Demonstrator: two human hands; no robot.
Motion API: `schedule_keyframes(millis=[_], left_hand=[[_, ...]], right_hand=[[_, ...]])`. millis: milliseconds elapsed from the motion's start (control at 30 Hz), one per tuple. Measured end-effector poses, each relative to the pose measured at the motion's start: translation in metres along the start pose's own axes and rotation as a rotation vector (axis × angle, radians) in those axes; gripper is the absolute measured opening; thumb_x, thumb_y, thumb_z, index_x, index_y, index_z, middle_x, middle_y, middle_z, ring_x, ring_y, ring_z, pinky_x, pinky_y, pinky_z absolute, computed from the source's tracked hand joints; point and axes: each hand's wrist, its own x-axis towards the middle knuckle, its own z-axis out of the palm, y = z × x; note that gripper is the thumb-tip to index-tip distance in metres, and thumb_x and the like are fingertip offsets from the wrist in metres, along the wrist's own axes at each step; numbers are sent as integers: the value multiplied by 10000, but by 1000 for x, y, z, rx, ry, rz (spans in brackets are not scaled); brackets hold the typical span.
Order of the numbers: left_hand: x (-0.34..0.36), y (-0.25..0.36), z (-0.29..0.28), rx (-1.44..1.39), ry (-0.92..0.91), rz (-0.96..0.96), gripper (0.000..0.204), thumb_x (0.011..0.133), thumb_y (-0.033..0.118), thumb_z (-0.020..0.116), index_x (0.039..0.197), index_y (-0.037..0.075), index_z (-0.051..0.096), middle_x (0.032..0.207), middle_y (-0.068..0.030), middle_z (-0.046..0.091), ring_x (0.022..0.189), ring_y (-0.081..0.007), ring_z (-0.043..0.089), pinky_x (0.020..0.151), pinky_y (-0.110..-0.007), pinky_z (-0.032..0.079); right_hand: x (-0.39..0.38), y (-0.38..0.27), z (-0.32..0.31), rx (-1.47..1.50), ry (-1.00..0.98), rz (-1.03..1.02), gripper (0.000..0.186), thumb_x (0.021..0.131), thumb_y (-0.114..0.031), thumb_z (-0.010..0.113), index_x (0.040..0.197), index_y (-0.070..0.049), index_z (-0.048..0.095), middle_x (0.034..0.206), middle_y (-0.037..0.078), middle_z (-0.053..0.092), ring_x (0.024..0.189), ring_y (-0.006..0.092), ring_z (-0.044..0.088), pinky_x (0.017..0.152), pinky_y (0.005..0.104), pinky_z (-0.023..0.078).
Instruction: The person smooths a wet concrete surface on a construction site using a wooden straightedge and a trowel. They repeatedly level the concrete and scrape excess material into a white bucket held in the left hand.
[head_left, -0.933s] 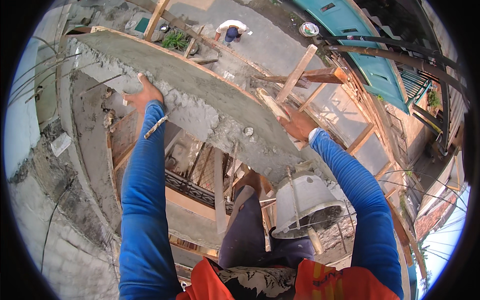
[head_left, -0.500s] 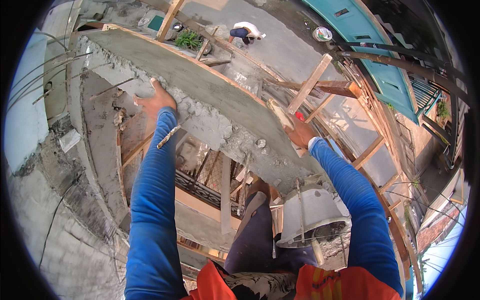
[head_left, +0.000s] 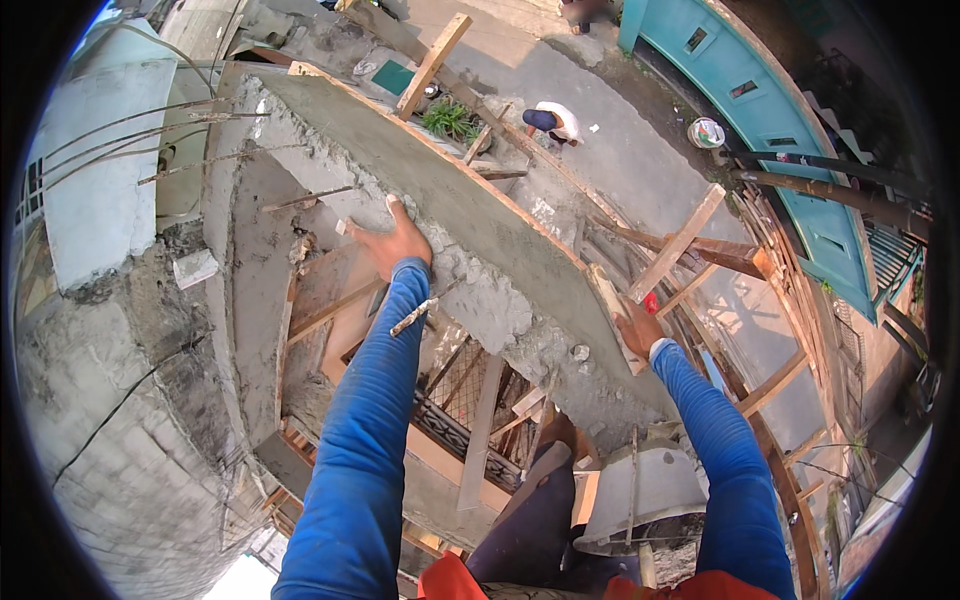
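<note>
My left hand (head_left: 398, 240) is spread on the rough, broken edge of a concrete beam (head_left: 420, 190), thumb and fingers apart, with thin rebar stubs close by. My right hand (head_left: 636, 330) grips a pale wooden float (head_left: 612, 298), which lies on the smooth grey mortar at the beam's far side. A dented cement-crusted bucket (head_left: 642, 485) sits near my legs, below my right hand.
Timber props (head_left: 678, 240) and planks line the beam. Below are a road (head_left: 630, 120) with a crouched person (head_left: 555, 120), plants (head_left: 450, 120) and a turquoise gate (head_left: 760, 110). Rebar (head_left: 110, 130) juts at left above a rough wall (head_left: 120, 420); openings gape under the beam.
My view has shifted, so the beam and both hands appear farther right. The hands keep their places on the beam and float. The person below has changed posture; another partly shows at top.
</note>
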Motion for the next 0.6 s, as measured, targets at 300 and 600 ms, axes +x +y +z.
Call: schedule_keyframes(millis=[300, 600], left_hand=[[-7, 17, -9, -13, -101, -120, 1064, 871, 705, 579, 1619, 98, 126, 1541, -305, 393, 1388, -448, 454, 1149, -513, 382], [-5, 11, -5, 7, -78, -122, 1064, 858, 702, 586, 1623, 119, 130, 1542, -302, 396, 1394, -442, 452, 1150, -519, 371]], right_hand=[[60, 3, 15, 21, -13, 54, 614, 1040, -346, 549, 1532, -15, 389, 1468, 302, 511, 1381, 417, 491, 1168, 410, 369], [55, 26, 29, 55, 109, -188, 656, 1015, -362, 527, 1560, -49, 340, 1416, 306, 549, 1326, 431, 529, 1132, 454, 405]])
